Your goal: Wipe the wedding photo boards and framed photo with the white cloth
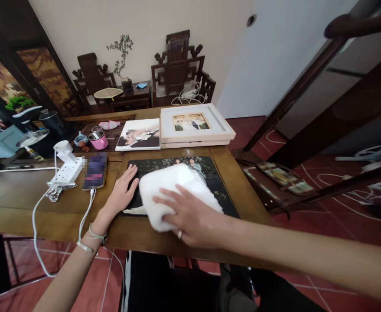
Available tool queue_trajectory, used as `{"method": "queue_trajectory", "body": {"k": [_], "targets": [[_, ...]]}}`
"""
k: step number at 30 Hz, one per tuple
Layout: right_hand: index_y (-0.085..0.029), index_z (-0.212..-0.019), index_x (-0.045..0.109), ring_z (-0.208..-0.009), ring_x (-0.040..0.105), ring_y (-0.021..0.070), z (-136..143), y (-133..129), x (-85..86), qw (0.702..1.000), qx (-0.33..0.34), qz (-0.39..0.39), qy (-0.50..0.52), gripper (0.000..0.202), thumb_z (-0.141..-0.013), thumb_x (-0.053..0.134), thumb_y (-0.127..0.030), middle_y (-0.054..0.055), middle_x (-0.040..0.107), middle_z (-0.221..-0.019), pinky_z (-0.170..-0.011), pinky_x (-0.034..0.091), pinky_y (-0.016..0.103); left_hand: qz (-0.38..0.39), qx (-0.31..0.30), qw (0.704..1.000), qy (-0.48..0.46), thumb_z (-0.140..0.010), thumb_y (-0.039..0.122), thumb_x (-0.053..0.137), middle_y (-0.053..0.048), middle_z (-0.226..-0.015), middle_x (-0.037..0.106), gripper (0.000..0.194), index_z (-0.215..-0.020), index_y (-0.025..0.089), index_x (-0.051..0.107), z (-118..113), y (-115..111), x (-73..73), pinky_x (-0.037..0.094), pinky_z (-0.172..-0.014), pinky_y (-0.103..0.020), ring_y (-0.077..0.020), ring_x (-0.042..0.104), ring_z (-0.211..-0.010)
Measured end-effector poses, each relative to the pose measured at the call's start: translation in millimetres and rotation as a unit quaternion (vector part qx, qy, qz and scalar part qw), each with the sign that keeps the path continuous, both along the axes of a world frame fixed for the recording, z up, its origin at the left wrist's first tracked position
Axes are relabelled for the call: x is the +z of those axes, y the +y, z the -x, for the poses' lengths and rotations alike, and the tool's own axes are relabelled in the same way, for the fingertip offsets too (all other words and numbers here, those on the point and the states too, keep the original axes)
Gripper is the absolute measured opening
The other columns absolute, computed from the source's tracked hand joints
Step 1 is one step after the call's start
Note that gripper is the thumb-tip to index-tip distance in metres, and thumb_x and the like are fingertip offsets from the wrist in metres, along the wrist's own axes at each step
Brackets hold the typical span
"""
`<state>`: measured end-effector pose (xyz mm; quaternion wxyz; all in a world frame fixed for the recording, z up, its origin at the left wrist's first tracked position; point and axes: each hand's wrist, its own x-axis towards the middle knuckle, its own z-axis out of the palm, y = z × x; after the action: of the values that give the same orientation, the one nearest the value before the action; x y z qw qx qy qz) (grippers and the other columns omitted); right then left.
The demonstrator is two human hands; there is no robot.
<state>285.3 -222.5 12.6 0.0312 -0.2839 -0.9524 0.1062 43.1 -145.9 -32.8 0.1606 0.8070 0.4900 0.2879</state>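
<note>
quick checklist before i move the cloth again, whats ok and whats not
- Left hand on the photo panel's left edge: ok
- Right hand on the white cloth, fingers spread: ok
- Cloth wholly within the panel: not ok, it overhangs the near edge
- Phone apart from the left hand: ok
- Pink mug off the panel: ok
- Panel surface under the cloth clean: cannot tell, it is covered
</note>
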Motion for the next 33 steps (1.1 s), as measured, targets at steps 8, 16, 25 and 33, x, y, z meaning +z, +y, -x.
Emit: {"method": "queue_trajectory", "body": {"k": [8, 16, 25, 33], "targets": [[-0.013, -0.12, 0.059, -0.136, 0.03, 0.0371, -16, 76, -7.7, 0.984, -0.163, -0.077, 0.001, 0.038, -0.084, 0.046, -0.015, 0.017, 0.044, -0.144, -0.105, 0.027, 0.061, 0.024, -0.018, 0.999, 0.021, -0.093, 0.039, 0.043, -0.014, -0.148, 0.04, 0.053, -0.137, 0.011, 0.047, 3, 0, 0.6, 0.023, -0.116, -0.048, -0.0243, 0.028, -0.142], [-0.018, -0.119, 0.062, -0.14, 0.017, 0.0417, 10, 14, -6.0, 0.993, -0.113, -0.009, -0.015, 0.041, -0.079, 0.055, -0.018, 0.017, 0.034, -0.15, -0.106, 0.013, 0.07, 0.038, -0.012, 0.999, 0.0, -0.095, 0.04, 0.039, -0.012, -0.149, 0.039, 0.05, -0.138, 0.015, 0.046, 3, 1, -2.8, 0.02, -0.117, -0.048, -0.0233, 0.025, -0.143], [-0.019, -0.117, 0.064, -0.14, 0.02, 0.0393, 8, -5, 1.7, 0.999, -0.039, 0.03, -0.011, 0.038, -0.079, 0.058, -0.022, 0.016, 0.034, -0.15, -0.107, 0.015, 0.068, 0.017, -0.018, 1.0, 0.002, -0.095, 0.037, 0.04, -0.014, -0.148, 0.04, 0.048, -0.137, 0.015, 0.047, 3, 1, -4.2, 0.022, -0.116, -0.048, -0.0235, 0.027, -0.142], [-0.011, -0.117, 0.059, -0.134, 0.033, 0.0368, -18, 93, -9.5, 0.991, -0.105, -0.083, 0.022, 0.034, -0.086, 0.047, -0.016, 0.022, 0.048, -0.138, -0.102, 0.029, 0.059, 0.02, -0.016, 1.0, 0.004, -0.094, 0.037, 0.039, -0.015, -0.148, 0.041, 0.05, -0.137, 0.011, 0.047, 3, 1, -4.0, 0.022, -0.117, -0.047, -0.0235, 0.028, -0.142]]}}
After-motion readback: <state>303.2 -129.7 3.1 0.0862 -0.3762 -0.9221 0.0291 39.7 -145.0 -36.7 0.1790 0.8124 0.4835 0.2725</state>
